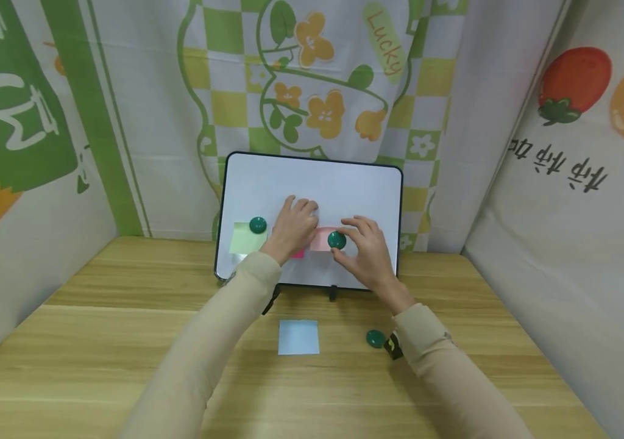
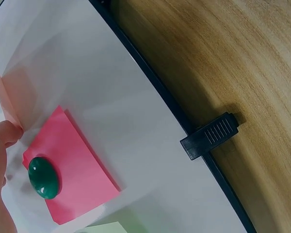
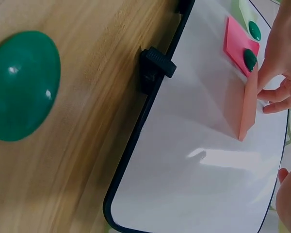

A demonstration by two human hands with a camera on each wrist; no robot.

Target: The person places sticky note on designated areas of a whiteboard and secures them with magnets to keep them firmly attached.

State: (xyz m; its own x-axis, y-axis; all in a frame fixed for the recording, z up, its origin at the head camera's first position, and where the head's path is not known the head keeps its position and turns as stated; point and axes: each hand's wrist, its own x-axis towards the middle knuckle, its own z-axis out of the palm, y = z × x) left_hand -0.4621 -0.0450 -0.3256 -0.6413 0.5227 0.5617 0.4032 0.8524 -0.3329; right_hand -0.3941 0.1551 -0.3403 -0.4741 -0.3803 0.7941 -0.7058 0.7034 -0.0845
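Observation:
My left hand is at the whiteboard, its fingertips holding the edge of a pale pink sticky note. The note's lower part stands out from the board in the right wrist view. Between thumb and fingers, my right hand pinches a round green magnet, in front of that note. A hot pink sticky note sits beside it under another green magnet; the left hand partly hides it in the head view. Further left is a light green note with a magnet at its upper corner.
A light blue sticky note lies on the wooden table before the board. To its right are a loose green magnet and a small dark item by the right sleeve. Black clips support the board's lower edge.

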